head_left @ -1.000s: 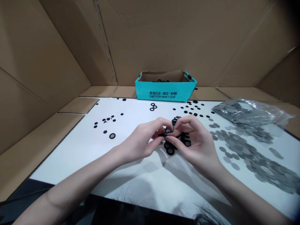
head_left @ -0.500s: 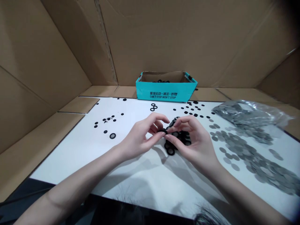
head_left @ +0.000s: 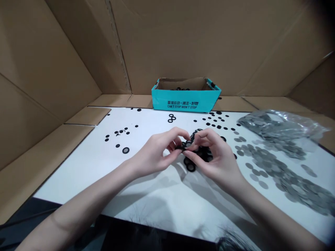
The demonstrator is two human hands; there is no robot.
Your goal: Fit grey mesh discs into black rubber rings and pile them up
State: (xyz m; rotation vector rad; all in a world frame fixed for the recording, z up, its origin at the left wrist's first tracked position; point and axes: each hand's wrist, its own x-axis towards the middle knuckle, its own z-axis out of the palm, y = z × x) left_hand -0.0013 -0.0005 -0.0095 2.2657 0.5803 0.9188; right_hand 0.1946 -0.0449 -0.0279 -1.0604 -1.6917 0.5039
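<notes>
Two hands (head_left: 153, 157) (head_left: 216, 162), one black ring (head_left: 184, 148), one box (head_left: 185, 104)

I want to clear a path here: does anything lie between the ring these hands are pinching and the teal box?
Nothing tall does. Between the black rubber ring, pinched by the left hand and right hand, and the teal box lie the heap of rings and small black pieces, flat on the white board.

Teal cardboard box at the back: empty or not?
Not empty: black rings show inside the teal cardboard box, above its front wall. How many lie in it is hidden from this view.
</notes>
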